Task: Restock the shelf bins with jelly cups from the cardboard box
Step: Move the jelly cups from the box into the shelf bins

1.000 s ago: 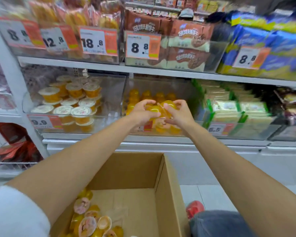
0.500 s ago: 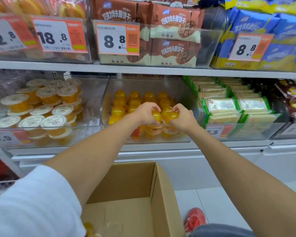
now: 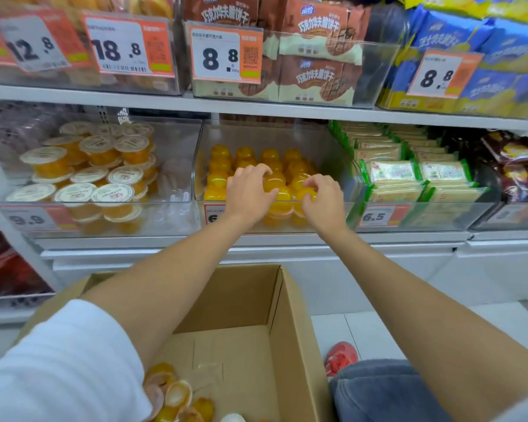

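Both my hands reach into the clear middle shelf bin (image 3: 333,153), which holds several rows of small yellow jelly cups (image 3: 244,155) standing upside down. My left hand (image 3: 249,193) curls its fingers over a yellow jelly cup (image 3: 274,181) in the front rows. My right hand (image 3: 322,197) pinches another front-row jelly cup (image 3: 306,194) with thumb and fingertips. Below, the open cardboard box (image 3: 290,345) holds several loose jelly cups (image 3: 177,394) in its near left corner, partly hidden by my left arm.
A clear bin of larger lidded orange cups (image 3: 101,175) stands to the left, green-edged snack packs (image 3: 409,175) to the right. Price tags (image 3: 224,56) and biscuit packs fill the upper shelf. My knee (image 3: 384,388) and red shoe (image 3: 340,357) lie right of the box.
The hands, first together in front of the bin with yellow cups, have moved in over the front rows and drawn slightly apart. The view has shifted closer and lower on the shelf.
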### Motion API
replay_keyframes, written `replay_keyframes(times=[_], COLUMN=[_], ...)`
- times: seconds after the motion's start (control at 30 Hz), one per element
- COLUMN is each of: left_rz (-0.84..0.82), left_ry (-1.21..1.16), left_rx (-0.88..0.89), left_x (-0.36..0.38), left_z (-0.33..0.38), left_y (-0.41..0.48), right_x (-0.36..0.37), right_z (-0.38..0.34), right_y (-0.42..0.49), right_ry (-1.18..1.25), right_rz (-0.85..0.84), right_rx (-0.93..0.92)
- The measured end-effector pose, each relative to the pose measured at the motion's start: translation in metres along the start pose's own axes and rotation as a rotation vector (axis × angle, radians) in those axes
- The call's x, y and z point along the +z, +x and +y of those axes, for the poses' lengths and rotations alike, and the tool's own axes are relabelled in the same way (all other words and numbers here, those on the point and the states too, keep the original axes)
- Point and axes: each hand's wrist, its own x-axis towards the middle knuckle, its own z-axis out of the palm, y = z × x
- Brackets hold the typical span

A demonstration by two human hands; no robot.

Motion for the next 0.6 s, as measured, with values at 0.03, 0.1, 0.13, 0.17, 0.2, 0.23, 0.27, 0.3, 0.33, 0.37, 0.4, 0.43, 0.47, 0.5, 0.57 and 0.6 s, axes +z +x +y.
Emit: replay_keyframes(times=[0.03,0.1,0.13,0.17,0.2,0.23,0.27,0.3,0.33,0.37,0.4,0.43,0.47,0.5,0.57,0.6], left_rz=[0.052,0.023,-0.029,-0.095,-0.175,-0.257,-0.332,-0.401,-0.469,-0.541,-0.608,-0.684,-0.761,-0.837,-0.944,-0.962], left_ry=[-0.047,-0.183,-0.242,-0.279,-0.281,-0.255,-0.199,-0.138,-0.089,-0.054,-0.028,0.008,0.048,0.086,0.127,0.138], left_rx=[0.013,-0.057,-0.127,-0.197,-0.269,-0.343,-0.408,-0.461,-0.502,-0.545,-0.592,-0.642,-0.675,-0.691,-0.708,-0.710], left_x=[-0.007,-0.017,-0.020,-0.022,-0.022,-0.022,-0.024,-0.026,-0.029,-0.031,-0.033,-0.035,-0.036,-0.037,-0.036,-0.034], left_z=[0.000,-0.009,-0.020,-0.034,-0.051,-0.071,-0.092,-0.113,-0.133,-0.155,-0.173,-0.192,-0.207,-0.221,-0.241,-0.250], left_y=[-0.012,-0.039,-0.054,-0.070,-0.086,-0.104,-0.122,-0.140,-0.158,-0.178,-0.197,-0.217,-0.236,-0.254,-0.282,-0.295], right_x=[0.004,0.015,0.023,0.032,0.042,0.052,0.064,0.075,0.089,0.104,0.118,0.133,0.147,0.160,0.188,0.201], right_z=[-0.009,-0.029,-0.037,-0.044,-0.048,-0.052,-0.053,-0.052,-0.050,-0.046,-0.041,-0.035,-0.029,-0.023,-0.010,-0.005], right_y=[-0.011,-0.037,-0.051,-0.065,-0.080,-0.096,-0.111,-0.128,-0.145,-0.161,-0.178,-0.195,-0.211,-0.227,-0.257,-0.272], right_ry=[0.003,0.034,0.053,0.068,0.075,0.075,0.065,0.048,0.032,0.007,-0.029,-0.082,-0.148,-0.215,-0.296,-0.292], right_rz=[0.064,0.012,-0.065,-0.143,-0.219,-0.293,-0.372,-0.454,-0.532,-0.605,-0.675,-0.757,-0.847,-0.931,-1.062,-1.127], right_rx=[-0.043,-0.088,-0.102,-0.118,-0.126,-0.120,-0.098,-0.070,-0.044,-0.016,0.012,0.039,0.058,0.067,0.095,0.122])
